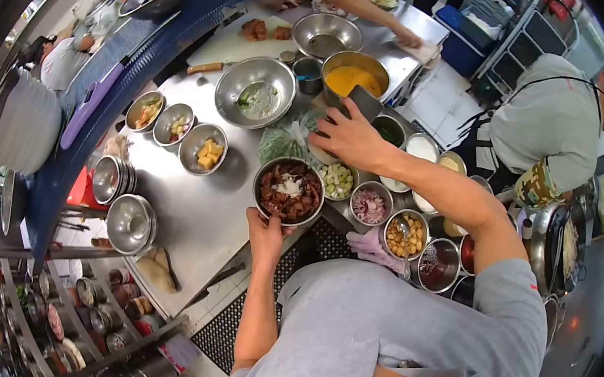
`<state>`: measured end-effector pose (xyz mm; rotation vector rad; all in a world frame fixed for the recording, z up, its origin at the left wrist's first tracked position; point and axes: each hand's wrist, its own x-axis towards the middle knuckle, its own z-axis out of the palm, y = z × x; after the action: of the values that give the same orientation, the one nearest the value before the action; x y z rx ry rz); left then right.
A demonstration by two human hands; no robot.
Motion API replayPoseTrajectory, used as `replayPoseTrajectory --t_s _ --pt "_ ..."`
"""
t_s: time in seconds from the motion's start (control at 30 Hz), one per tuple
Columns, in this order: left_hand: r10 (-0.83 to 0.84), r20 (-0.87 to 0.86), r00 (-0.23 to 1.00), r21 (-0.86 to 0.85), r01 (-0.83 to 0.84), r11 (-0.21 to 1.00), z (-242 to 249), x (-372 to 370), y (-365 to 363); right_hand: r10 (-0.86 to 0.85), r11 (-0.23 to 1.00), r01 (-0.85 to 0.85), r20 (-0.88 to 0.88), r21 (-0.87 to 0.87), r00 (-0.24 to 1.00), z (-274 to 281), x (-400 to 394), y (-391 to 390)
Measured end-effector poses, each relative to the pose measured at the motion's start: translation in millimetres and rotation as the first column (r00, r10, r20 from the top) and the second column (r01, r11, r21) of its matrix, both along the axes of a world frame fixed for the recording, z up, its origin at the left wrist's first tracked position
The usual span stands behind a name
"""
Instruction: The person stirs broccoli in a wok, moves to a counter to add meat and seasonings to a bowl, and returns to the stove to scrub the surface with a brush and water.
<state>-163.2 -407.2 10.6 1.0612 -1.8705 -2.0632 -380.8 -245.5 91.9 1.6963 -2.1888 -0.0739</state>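
Note:
My left hand (268,229) grips the near rim of a steel bowl (262,206) holding dark red-brown meat pieces (299,198) with a white heap on top. My right hand (347,136) reaches over the containers on the right, its fingers on a dark grey, flat-looking object (364,102) beside the pot of orange liquid (350,79). A plastic bag of greens (285,142) lies between the meat bowl and a large steel bowl (254,82). Chopped green pieces (337,181), diced red onion (369,206) and yellow cubes with a spoon (406,236) fill containers near my right forearm.
Small bowls of cut food (206,155) and stacked empty bowls (131,223) stand at the left. A knife (206,68) lies by a cutting board (226,47). Another person's arm (363,6) reaches across at the back; a person in grey (547,112) is at the right.

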Motion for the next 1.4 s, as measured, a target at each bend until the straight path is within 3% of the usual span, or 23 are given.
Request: replayPoseTrajectory --t_s 0.4,0.5,0.6,0.8,1.2,1.4 --pt "-0.172 -0.054 0.984 0.0 0.173 0.985 -10 -29 -26 -0.209 0.978 0.209 -0.022 -0.017 0.978 14 6 5" --pt "-0.179 -0.072 0.981 0.007 0.18 0.984 -8 -31 -23 -0.241 0.969 0.246 0.108 -0.036 0.965 6 7 16" --pt "-0.172 -0.053 0.984 -0.009 0.172 0.985 -3 -30 -16 -0.219 0.974 0.224 0.123 -0.031 0.968 1 11 23" --pt "-0.116 -0.075 0.99 -0.035 0.114 0.993 7 -27 5 -0.118 0.991 0.115 -0.042 -0.065 0.992 9 1 33" --pt "-0.057 -0.063 0.996 0.001 0.057 0.998 24 -20 48 -0.154 0.973 0.142 -0.052 -0.183 0.987 7 -4 66" --pt "-0.07 -0.102 0.992 0.008 0.071 0.997 26 -20 41 -0.077 0.979 0.063 -0.066 -0.193 0.995 7 3 64"
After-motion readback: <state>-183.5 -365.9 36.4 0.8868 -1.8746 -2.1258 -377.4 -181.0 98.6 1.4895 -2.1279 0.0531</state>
